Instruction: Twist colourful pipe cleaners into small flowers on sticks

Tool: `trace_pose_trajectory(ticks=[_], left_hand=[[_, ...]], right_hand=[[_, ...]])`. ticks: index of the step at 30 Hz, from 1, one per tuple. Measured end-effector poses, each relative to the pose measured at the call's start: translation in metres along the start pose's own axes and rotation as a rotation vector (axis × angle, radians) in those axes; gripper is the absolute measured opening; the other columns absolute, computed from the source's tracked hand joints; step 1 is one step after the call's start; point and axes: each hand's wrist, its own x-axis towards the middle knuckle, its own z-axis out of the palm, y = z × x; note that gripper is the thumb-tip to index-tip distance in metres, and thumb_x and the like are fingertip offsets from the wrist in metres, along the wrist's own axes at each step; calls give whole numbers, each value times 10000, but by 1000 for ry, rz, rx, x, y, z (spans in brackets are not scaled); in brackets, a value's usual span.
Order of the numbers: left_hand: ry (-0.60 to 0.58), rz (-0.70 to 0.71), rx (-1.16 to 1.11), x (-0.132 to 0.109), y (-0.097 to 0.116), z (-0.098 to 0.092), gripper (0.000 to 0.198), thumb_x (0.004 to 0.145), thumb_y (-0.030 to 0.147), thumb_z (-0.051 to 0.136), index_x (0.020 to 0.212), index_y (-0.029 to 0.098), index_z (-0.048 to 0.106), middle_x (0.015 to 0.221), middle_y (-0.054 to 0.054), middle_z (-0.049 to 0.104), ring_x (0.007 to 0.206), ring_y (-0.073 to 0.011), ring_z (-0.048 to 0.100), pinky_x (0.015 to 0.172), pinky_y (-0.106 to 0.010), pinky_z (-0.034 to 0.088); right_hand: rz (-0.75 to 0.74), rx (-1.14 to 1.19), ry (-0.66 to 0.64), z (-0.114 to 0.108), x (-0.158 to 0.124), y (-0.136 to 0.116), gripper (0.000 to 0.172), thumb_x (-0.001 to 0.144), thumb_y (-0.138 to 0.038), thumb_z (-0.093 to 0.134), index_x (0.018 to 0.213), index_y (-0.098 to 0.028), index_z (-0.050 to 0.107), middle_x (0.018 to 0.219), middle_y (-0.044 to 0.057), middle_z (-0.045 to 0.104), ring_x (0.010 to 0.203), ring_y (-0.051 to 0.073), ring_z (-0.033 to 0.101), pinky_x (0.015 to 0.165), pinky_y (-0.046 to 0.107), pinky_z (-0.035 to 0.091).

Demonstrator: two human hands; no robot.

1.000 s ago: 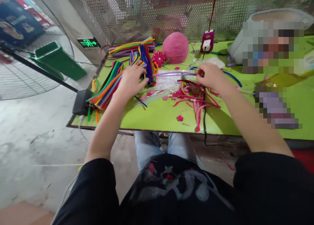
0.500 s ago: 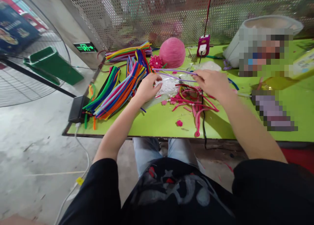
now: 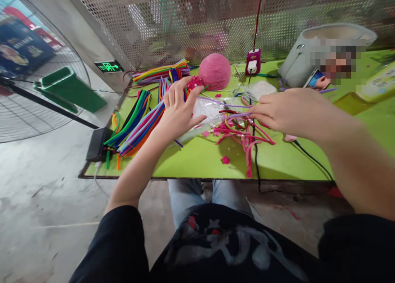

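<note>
My left hand (image 3: 177, 110) is held over the green table, fingers spread, with nothing in it. Beneath and beside it lie bundles of coloured pipe cleaners (image 3: 142, 128) and a clear bag of small white pieces (image 3: 207, 108). My right hand (image 3: 286, 113) is closed, thumb and fingers pinching a purple pipe cleaner (image 3: 239, 115) that points left. A second purple strand (image 3: 222, 102) runs close above it; whether the hand grips that too I cannot tell. Below is a heap of pink and red pipe cleaner pieces (image 3: 243, 131), with a small pink flower (image 3: 225, 160) in front.
At the back stand a pink ball (image 3: 215, 72), a red spiky flower (image 3: 194, 83) and a purple power socket (image 3: 253, 63). A grey bucket (image 3: 293, 61) and a yellow package (image 3: 378, 83) are on the right. A black cable (image 3: 256, 159) hangs over the front edge. Left is a fan (image 3: 46, 122).
My left hand has opened wide and moved slightly left and up. My right hand has moved right and a little nearer me, and the purple strand's end has drawn right with it.
</note>
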Motion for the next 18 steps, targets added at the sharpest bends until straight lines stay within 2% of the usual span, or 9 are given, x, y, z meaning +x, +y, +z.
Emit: trace_pose_trajectory(ticks=[1, 3, 6, 8, 10, 12, 14, 16, 18], left_hand=[[-8, -17, 18, 0, 5, -3, 674, 998, 470, 807, 1618, 330, 583, 1847, -180, 344, 1742, -501, 281, 1422, -753, 233], [-98, 7, -49, 1, 15, -5, 465, 1073, 458, 692, 1508, 296, 667, 1772, -185, 451, 1700, -451, 377, 1407, -707, 306], [-265, 110, -309, 0, 29, -2, 457, 1170, 439, 448, 1488, 177, 646, 1614, -222, 610, 1575, -340, 545, 1365, -580, 419], [-363, 130, -452, -3, 36, 1, 447, 1182, 408, 379, 1394, 146, 672, 1436, -199, 731, 1397, -286, 669, 1261, -488, 506], [-459, 125, -573, -7, 43, 2, 409, 1180, 415, 387, 1174, 169, 714, 1137, -119, 799, 1082, -228, 739, 1051, -396, 566], [-519, 109, -723, -12, 50, 2, 434, 1188, 457, 400, 1035, 184, 701, 868, -36, 725, 821, -167, 672, 852, -319, 535], [-574, 65, -938, -18, 58, 3, 465, 1187, 544, 446, 1046, 181, 700, 731, 20, 594, 688, -132, 584, 717, -277, 488], [-655, -67, -1221, -23, 69, 4, 500, 1147, 655, 538, 1065, 182, 674, 667, 71, 462, 577, -106, 475, 591, -249, 435], [-678, -251, -1496, -27, 81, 5, 512, 1088, 705, 641, 1014, 199, 617, 644, 115, 333, 503, -77, 317, 489, -215, 338]], right_hand=[[2, -10, 32, 1, -2, -1, 494, 1186, -306, 392, 1124, -257, 880, 1074, 98, 824, 915, 265, 708, 636, 387, 245], [27, -18, 95, 2, -4, -4, 535, 1181, -350, 355, 1141, -277, 884, 1047, 85, 829, 898, 273, 715, 624, 381, 255], [73, 47, 119, 2, -4, -8, 524, 1159, -433, 379, 1130, -293, 883, 1038, 81, 834, 887, 283, 725, 615, 385, 267], [86, 123, 123, -1, -4, -9, 482, 1148, -471, 427, 1096, -307, 877, 1023, 77, 832, 900, 285, 723, 628, 390, 289], [116, 173, 165, -5, -4, -9, 446, 1146, -474, 463, 1113, -314, 879, 997, 83, 828, 901, 295, 718, 645, 392, 304], [134, 193, 248, -9, -4, -9, 416, 1147, -443, 495, 1218, -307, 882, 1005, 98, 833, 894, 310, 720, 659, 392, 313], [113, 208, 334, -9, -2, -11, 412, 1146, -384, 518, 1374, -299, 851, 1079, 116, 844, 917, 322, 728, 674, 396, 326], [27, 225, 382, -6, 4, -14, 441, 1142, -321, 524, 1488, -283, 795, 1193, 128, 832, 993, 327, 736, 701, 398, 368], [-130, 273, 391, 1, 12, -19, 439, 1132, -279, 538, 1496, -263, 782, 1250, 127, 802, 1041, 311, 730, 745, 393, 418]])
